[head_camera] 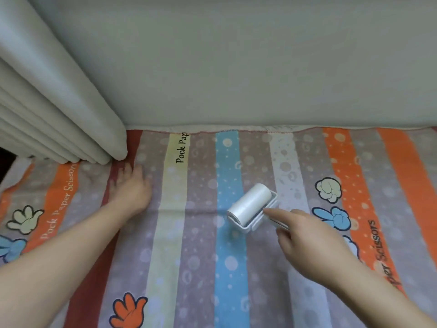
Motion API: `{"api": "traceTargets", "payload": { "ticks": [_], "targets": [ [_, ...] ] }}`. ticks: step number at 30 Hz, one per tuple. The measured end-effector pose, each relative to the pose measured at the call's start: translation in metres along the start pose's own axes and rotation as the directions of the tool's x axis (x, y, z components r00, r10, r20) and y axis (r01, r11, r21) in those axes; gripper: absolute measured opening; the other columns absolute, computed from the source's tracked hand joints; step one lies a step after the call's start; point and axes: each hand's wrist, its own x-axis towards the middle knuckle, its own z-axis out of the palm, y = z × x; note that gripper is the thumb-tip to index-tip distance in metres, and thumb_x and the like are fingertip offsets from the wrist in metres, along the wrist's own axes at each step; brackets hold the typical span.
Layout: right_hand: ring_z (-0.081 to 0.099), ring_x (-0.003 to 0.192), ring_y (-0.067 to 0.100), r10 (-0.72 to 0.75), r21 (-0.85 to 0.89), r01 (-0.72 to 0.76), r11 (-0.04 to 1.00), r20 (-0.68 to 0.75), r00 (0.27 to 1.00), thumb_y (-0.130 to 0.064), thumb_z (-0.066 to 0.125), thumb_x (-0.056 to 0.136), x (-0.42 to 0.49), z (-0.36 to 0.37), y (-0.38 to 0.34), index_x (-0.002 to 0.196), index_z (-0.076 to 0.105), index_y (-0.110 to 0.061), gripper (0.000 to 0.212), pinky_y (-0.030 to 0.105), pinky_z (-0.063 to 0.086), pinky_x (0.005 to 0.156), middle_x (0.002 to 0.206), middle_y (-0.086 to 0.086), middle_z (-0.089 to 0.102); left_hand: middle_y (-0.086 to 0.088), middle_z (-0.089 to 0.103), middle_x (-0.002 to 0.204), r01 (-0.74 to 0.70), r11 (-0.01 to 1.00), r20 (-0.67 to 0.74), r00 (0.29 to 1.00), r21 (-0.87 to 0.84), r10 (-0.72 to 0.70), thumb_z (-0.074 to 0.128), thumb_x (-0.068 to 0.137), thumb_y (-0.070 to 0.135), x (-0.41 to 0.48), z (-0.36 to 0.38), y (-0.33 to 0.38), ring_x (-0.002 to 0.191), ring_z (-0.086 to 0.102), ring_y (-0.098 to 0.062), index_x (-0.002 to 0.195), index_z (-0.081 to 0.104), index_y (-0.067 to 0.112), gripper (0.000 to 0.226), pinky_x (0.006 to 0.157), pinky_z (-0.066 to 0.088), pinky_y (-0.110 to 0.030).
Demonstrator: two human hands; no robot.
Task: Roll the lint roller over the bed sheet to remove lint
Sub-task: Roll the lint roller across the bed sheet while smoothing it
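Head view:
- The lint roller (pixel 251 205) lies on the bed sheet (pixel 205 268), right of the middle, straddling the blue stripe and the pale grey one beside it; its drum touches the cloth, which is what a rolling stroke needs
- The right hand (pixel 307 242) holds it by the handle (pixel 280 224): the lower fingers are curled round the handle and the index finger (pixel 277 212) is stretched forward along it towards the frame, probably to steer the drum and press it down
- The left hand (pixel 132 188) lies flat on the sheet well to the left, near the foot of the white pleated curtain (pixel 59 102), fingers (pixel 128 170) straight and a little spread, gripping nothing; it likely pins the cloth so that it does not bunch under the stroke. This hand is blurred, so finer detail is lost
- The roller is white throughout: a short, fat drum with a smooth, faintly glossy wrap in an open white frame, set at a slant to the stripes. No lint on it can be made out
- The sheet is striped in grey, blue, yellow, orange and dark red, dotted with pale bubbles, cartoon hands and the words "Pock Paper Scissors"; it lies mostly smooth, with a light crease between the hands
- A plain pale wall (pixel 236 67) runs along the far edge of the bed
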Motion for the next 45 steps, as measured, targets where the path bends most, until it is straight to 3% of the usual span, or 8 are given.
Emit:
{"api": "traceTargets", "payload": {
  "ticks": [3,8,13,19,22,37,41,45],
  "targets": [
    [0.055,0.089,0.013,0.010,0.112,-0.003,0.994,-0.057,0.998,-0.031,0.036,0.097,-0.011,-0.022,0.015,0.140,0.031,-0.054,0.049,0.036,0.052,0.072,0.098,-0.011,0.052,-0.016,0.030,0.161,-0.141,0.982,0.042,0.988,-0.126,0.147,0.032,0.107,0.037,-0.047,0.006,0.038,0.150,0.024,-0.033,0.152,0.033,0.017,0.050,0.120,0.022,-0.053],
    [0.057,0.095,0.024,-0.005,0.069,0.011,0.998,-0.090,0.996,-0.027,0.038,0.097,0.026,-0.021,0.008,0.142,0.032,-0.047,0.049,0.035,0.048,0.070,0.106,-0.002,0.053,-0.005,-0.010,0.170,-0.183,0.982,0.213,0.959,-0.036,0.187,0.028,0.107,0.043,-0.076,0.035,0.082,0.156,-0.011,-0.021,0.162,0.006,0.030,0.061,0.125,-0.005,-0.047],
    [0.056,0.106,0.034,-0.013,0.055,0.017,0.998,-0.077,0.997,-0.014,0.045,0.089,0.116,0.002,-0.043,0.144,0.032,-0.040,0.062,0.035,0.040,0.071,0.126,0.008,0.049,-0.003,-0.031,0.164,-0.234,0.970,0.192,0.957,0.069,0.217,0.018,0.104,0.058,-0.062,0.062,0.082,0.149,-0.033,-0.020,0.156,-0.020,0.038,0.068,0.121,-0.017,-0.050],
    [0.055,0.104,0.036,-0.005,-0.036,0.002,0.999,-0.085,0.996,-0.013,0.046,0.089,0.157,0.017,-0.056,0.139,0.038,-0.031,0.054,0.035,0.038,0.071,0.118,0.011,0.051,-0.002,-0.029,0.164,-0.345,0.929,0.116,0.936,0.131,0.331,0.018,0.101,0.063,-0.022,0.066,0.075,0.148,-0.034,-0.018,0.157,-0.017,0.040,0.069,0.117,-0.023,-0.054],
    [0.056,0.088,0.036,0.003,-0.063,-0.010,0.998,-0.097,0.995,-0.017,0.044,0.090,0.130,0.024,-0.034,0.137,0.040,-0.037,0.052,0.034,0.038,0.064,0.107,0.009,0.052,-0.002,-0.028,0.165,-0.400,0.906,0.101,0.916,0.139,0.389,0.011,0.101,0.062,-0.012,0.064,0.070,0.149,-0.033,-0.018,0.158,-0.014,0.040,0.066,0.118,-0.022,-0.055],
    [0.056,0.081,0.017,0.170,-0.353,-0.146,0.924,0.039,0.985,-0.029,0.040,0.090,0.007,-0.017,0.019,0.130,0.039,-0.054,0.048,0.031,0.047,0.055,0.096,-0.011,0.052,-0.002,-0.021,0.167,-0.412,0.908,0.050,0.911,0.078,0.410,0.014,0.104,0.052,0.005,0.064,0.079,0.152,-0.027,-0.020,0.160,-0.007,0.039,0.061,0.118,-0.021,-0.056],
    [0.054,0.081,0.020,0.174,-0.216,-0.188,0.958,-0.081,0.981,-0.029,0.045,0.088,0.010,-0.033,0.004,0.131,0.047,-0.051,0.049,0.030,0.037,0.052,0.096,-0.010,0.056,-0.004,-0.017,0.168,-0.413,0.909,0.069,0.910,0.049,0.410,0.022,0.105,0.048,0.004,0.054,0.081,0.153,-0.022,-0.022,0.161,-0.001,0.036,0.062,0.120,-0.017,-0.055],
    [0.057,0.097,0.030,0.107,-0.109,-0.131,0.985,-0.204,0.973,-0.023,0.044,0.092,0.075,-0.014,-0.011,0.138,0.042,-0.043,0.051,0.035,0.044,0.066,0.103,0.002,0.056,-0.012,-0.004,0.169,-0.428,0.903,-0.022,0.903,0.029,0.429,0.031,0.105,0.036,-0.025,0.050,0.092,0.155,-0.011,-0.027,0.161,0.015,0.023,0.059,0.123,-0.013,-0.052]
  ]
}}
